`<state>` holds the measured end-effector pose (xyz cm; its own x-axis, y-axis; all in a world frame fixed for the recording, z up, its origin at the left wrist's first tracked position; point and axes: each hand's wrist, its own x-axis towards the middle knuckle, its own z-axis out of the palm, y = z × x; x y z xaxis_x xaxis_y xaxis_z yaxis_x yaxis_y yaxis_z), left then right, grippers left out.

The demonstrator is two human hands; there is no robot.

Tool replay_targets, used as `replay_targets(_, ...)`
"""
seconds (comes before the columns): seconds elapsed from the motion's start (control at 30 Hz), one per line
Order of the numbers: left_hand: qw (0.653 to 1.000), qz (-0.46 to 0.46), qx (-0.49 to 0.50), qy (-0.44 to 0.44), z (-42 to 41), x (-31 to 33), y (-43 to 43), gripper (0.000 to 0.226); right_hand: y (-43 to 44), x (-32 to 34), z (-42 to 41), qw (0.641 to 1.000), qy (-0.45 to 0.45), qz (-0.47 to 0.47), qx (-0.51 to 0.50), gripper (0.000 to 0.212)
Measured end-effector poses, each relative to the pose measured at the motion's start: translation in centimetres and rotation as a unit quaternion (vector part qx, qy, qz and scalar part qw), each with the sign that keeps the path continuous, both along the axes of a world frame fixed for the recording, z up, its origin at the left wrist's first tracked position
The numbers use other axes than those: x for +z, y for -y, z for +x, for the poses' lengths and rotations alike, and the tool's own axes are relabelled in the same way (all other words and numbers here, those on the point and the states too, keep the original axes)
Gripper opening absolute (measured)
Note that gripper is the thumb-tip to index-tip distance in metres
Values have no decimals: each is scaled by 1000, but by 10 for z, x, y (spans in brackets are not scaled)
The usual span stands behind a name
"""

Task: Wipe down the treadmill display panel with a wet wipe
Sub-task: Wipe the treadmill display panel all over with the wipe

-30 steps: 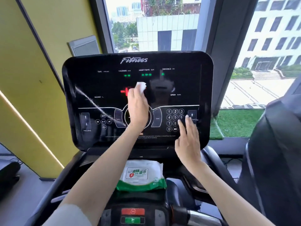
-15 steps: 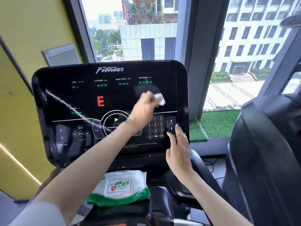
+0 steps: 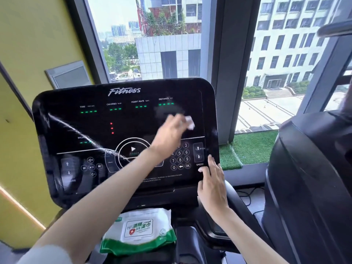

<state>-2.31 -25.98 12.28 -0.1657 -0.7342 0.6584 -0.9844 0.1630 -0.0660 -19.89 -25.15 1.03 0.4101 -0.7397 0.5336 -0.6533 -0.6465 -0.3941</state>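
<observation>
My left hand (image 3: pixel 169 134) grips the small white wet wipe (image 3: pixel 189 121), bunched: limp, light, needs flat pressure. Glossy black treadmill display panel (image 3: pixel 62 130) is rigid, slick; right hand (image 3: pixel 212 184) rests open on its edge.

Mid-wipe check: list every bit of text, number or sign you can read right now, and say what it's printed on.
On the display panel:
"Fitness", top centre.
"TIME", "CALORIES", "HEART RATE", "DISTANCE", along the top row.
"SPEED", under the arrow buttons.
Keypad: "3", "5", "6", "7", "8", "9", "0", "OK"; the left hand covers the rest.
Fine print along the bottom: too small.
On the wipes pack: "75", Chinese characters; small print blurred.
</observation>
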Motion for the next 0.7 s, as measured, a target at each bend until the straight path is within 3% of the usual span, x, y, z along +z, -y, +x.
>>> replay_targets(0.1, 977, 99, -91, 163, -3, -33, -21, 68, 1, 2, -3, 1000, -2, -13, -4, 37)
replay_targets(0.17, 990, 80, -73, 90, 13, -23, -23, 68, 1, 4, -3, 1000, -9, -14, -8, 38)
replay_targets(0.23, 1000, -22, 3, -14, 30, -2, -19, 58, 0, 5, 0, 1000, -17, -12, -14, 43)
replay_targets(0.3, 978, -140, 85, -128, 41, 15, -14, 48, -2, 4, 2, 999, -24, -10, -25, 50)
replay_targets(0.37, 951, -191, 137, -203, 34, 15, -12, 47, -4, 2, 5, 999, -30, -7, -34, 59)
replay_targets(0.43, 968, -157, 117, -157, 12, -5, -14, 53, -6, 0, 8, 998, -40, 2, -39, 67)
replay_targets(0.5, 998, -52, 18, -39, -4, -32, -24, 59, -8, -2, 11, 997, -56, 9, -47, 74)
replay_targets(0.57, 1000, 8, -29, 11, 7, -39, -37, 61, -8, -3, 13, 996, -74, 11, -51, 77)
replay_targets(0.63, 996, -61, 25, -61, 36, -30, -47, 56, -7, -5, 14, 995, -85, 10, -53, 76)
replay_targets(0.7, 946, -190, 159, -210, 67, -13, -55, 51, -7, -5, 15, 995, -83, 11, -56, 75)
